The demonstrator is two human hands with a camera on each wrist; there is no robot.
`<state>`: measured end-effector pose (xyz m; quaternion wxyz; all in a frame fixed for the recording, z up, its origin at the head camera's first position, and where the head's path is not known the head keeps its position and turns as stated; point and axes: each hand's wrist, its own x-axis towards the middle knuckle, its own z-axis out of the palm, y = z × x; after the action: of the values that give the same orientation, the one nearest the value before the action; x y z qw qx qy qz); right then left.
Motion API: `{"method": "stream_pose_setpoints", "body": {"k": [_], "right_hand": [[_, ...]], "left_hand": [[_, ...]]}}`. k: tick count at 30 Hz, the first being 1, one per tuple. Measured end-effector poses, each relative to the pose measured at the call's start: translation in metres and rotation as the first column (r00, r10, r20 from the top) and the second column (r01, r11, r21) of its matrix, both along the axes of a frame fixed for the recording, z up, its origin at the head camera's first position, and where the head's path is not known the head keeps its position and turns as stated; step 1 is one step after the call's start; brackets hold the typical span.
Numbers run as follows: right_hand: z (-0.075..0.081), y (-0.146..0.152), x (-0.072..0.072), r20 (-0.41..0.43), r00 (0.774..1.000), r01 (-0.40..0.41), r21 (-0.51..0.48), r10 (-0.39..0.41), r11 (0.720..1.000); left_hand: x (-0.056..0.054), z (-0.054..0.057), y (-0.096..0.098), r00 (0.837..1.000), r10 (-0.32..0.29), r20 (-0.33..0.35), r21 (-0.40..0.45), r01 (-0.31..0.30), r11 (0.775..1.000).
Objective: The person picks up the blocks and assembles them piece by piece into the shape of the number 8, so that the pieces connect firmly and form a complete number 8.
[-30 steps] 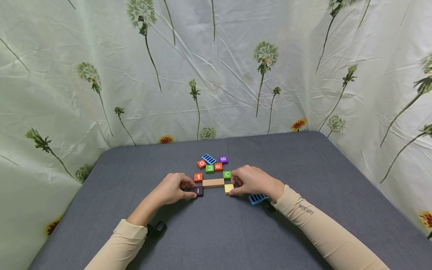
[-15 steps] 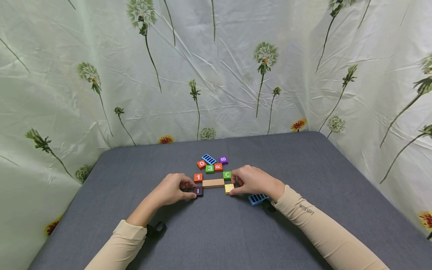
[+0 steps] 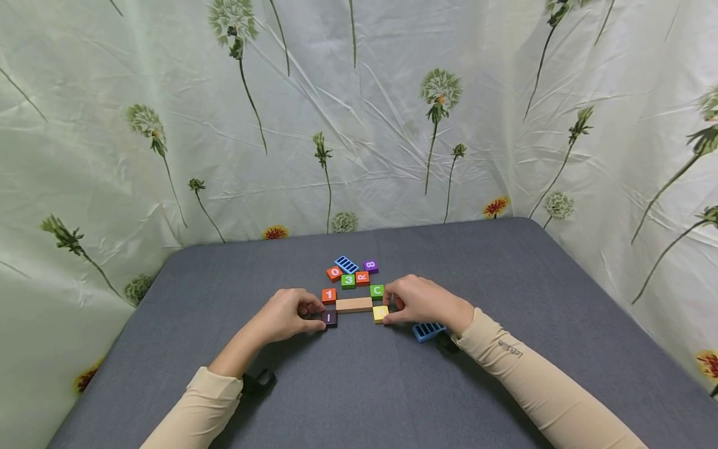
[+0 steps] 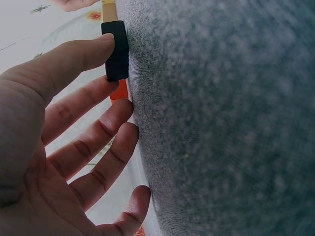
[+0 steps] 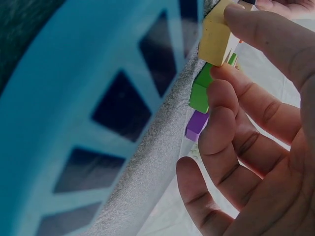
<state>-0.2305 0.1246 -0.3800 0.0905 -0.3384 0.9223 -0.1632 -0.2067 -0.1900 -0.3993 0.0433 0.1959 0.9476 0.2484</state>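
Unmoved since the earlier frame: left grip (image 3: 285, 315), right grip (image 3: 422, 299), blocks. Left grip pinches black block (image 3: 329, 319); right grip pinches yellow block (image 3: 381, 314). Both blocks rest on grey desk (image 3: 359, 386), about midway between its left and right edges. Between them, slightly nearer the far edge: wooden bar (image 3: 354, 305). Next toward the far edge: orange "1" block (image 3: 329, 296), green "C" block (image 3: 377, 292). Beyond: "0" block (image 3: 334, 274), "3" block (image 3: 348, 282), "R" block (image 3: 362, 279), "8" block (image 3: 371, 266), blue slotted piece (image 3: 346, 265). Toward the right edge, near the right wrist: second slotted piece (image 3: 427, 332).
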Motion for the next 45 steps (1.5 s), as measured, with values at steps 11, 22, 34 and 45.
{"method": "stream_pose_setpoints", "body": {"k": [11, 22, 34, 45], "right_hand": [[0.0, 0.0, 0.002, -0.001, 1.0, -0.008, -0.011, 0.008, 1.0], [0.0, -0.001, -0.001, 0.025, 1.0, -0.002, -0.005, 0.002, 1.0], [0.001, -0.002, -0.002, 0.061, 0.998, 0.011, -0.018, -0.01, 1.0], [0.004, -0.003, -0.001, 0.086, 0.996, 0.011, -0.017, -0.01, 1.0]], "left_hand": [[0.0, -0.001, -0.001, 1.0, -0.013, -0.005, 0.013, 0.013, 1.0], [-0.003, 0.005, -0.002, 0.999, -0.047, 0.001, 0.015, 0.047, 0.999], [-0.019, 0.027, 0.015, 0.997, 0.032, -0.077, -0.019, -0.034, 0.999], [-0.04, 0.033, 0.052, 0.98, 0.18, -0.088, -0.142, -0.191, 0.971]]}}
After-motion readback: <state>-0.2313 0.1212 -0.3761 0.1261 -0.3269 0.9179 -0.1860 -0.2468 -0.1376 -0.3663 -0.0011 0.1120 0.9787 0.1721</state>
